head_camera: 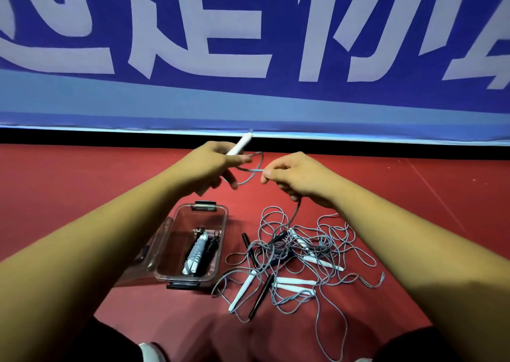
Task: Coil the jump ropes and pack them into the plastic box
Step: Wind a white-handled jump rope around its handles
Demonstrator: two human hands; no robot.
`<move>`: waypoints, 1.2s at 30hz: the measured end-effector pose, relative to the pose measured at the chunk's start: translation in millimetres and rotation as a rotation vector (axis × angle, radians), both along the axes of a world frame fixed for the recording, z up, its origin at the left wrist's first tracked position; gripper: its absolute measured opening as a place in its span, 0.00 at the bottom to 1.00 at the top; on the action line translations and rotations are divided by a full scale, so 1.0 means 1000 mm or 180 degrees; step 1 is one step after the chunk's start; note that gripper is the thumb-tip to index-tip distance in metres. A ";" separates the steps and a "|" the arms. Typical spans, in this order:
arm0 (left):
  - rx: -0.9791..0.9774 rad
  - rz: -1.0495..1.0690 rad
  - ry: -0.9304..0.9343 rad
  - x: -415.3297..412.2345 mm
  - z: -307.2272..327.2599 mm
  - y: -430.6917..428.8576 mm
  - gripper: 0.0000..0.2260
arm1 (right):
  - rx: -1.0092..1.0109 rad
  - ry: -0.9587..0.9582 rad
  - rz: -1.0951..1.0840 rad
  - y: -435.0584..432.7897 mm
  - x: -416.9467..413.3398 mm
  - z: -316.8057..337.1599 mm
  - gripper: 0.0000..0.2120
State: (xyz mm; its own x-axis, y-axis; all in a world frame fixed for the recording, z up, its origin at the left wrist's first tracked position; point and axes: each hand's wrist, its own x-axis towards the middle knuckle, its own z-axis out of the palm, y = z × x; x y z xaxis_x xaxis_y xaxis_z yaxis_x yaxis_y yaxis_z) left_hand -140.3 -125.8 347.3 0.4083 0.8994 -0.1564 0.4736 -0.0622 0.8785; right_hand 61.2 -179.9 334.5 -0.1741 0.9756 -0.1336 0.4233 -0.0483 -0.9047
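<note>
My left hand grips a white jump-rope handle that points up and to the right. A loop of grey cord runs from it to my right hand, which pinches the cord; the cord drops from that hand into the tangle. A clear plastic box sits open on the red floor below my left hand, with two coiled ropes inside, one white-handled and one black. To its right lies a tangled pile of jump ropes with white and black handles.
A blue banner with large white characters stands along the far edge of the red floor. My knees and a white shoe show at the bottom edge.
</note>
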 end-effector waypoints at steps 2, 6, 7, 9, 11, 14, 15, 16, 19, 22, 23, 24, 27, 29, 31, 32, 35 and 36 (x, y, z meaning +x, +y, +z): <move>-0.0273 -0.0488 -0.0016 0.008 -0.001 -0.010 0.12 | 0.0042 0.0356 0.0063 -0.001 0.000 0.006 0.10; -0.0446 -0.0220 -0.0918 0.021 0.002 -0.014 0.12 | 0.0123 0.0560 0.0113 0.006 0.012 0.001 0.10; -0.0494 0.0017 -0.1296 0.020 0.004 -0.010 0.13 | 0.0100 0.0456 0.0155 0.008 0.018 -0.006 0.10; -0.0508 0.0429 -0.1819 0.012 0.008 0.000 0.13 | -0.0138 0.0177 0.0200 0.011 0.034 -0.027 0.12; -0.0494 0.0862 -0.2054 0.000 0.006 0.012 0.13 | -0.0522 -0.0070 0.0162 0.011 0.053 -0.049 0.12; -0.0606 0.1436 -0.2249 -0.017 0.002 0.024 0.13 | -0.0884 -0.0494 0.0158 0.004 0.069 -0.066 0.10; -0.0410 0.1475 -0.1898 -0.024 0.001 0.026 0.12 | -0.0897 -0.0406 0.0095 0.004 0.069 -0.067 0.10; -0.0020 0.1357 -0.1063 -0.029 0.000 0.027 0.09 | -0.0847 -0.0225 0.0002 0.004 0.066 -0.065 0.10; 0.1090 0.0591 0.2063 -0.038 -0.003 0.028 0.08 | -0.0406 0.0023 -0.0147 0.008 0.045 -0.042 0.10; 0.1268 0.0533 0.1820 -0.027 0.004 0.020 0.10 | -0.0001 -0.0239 0.0141 0.006 0.020 -0.016 0.11; 0.1068 0.0541 0.1160 -0.022 0.009 0.015 0.09 | 0.0153 -0.0364 0.0273 0.004 0.013 -0.008 0.11; 0.0730 0.0458 0.0438 -0.016 0.013 0.009 0.08 | 0.0292 -0.0390 0.0368 0.003 0.006 -0.002 0.11; -0.0041 -0.0316 -0.0491 0.000 0.018 -0.008 0.10 | 0.0439 0.0181 0.0206 0.004 -0.003 0.012 0.12; -0.0048 -0.0775 -0.0342 0.006 0.014 -0.014 0.11 | 0.0449 0.0429 0.0111 0.007 -0.001 0.016 0.14; -0.0070 -0.0779 -0.0381 0.009 0.012 -0.014 0.10 | 0.0399 0.0490 0.0219 0.007 0.005 0.014 0.15; -0.0105 -0.0633 -0.0511 0.010 0.013 -0.013 0.10 | 0.0318 0.0509 0.0310 0.007 0.010 0.009 0.14; -0.0115 0.0226 -0.1057 0.016 0.012 -0.007 0.12 | -0.0096 0.0520 0.0508 0.009 0.024 -0.015 0.11; -0.0097 0.0479 -0.1176 0.017 0.011 -0.004 0.12 | -0.0274 0.0595 0.0467 0.010 0.030 -0.025 0.11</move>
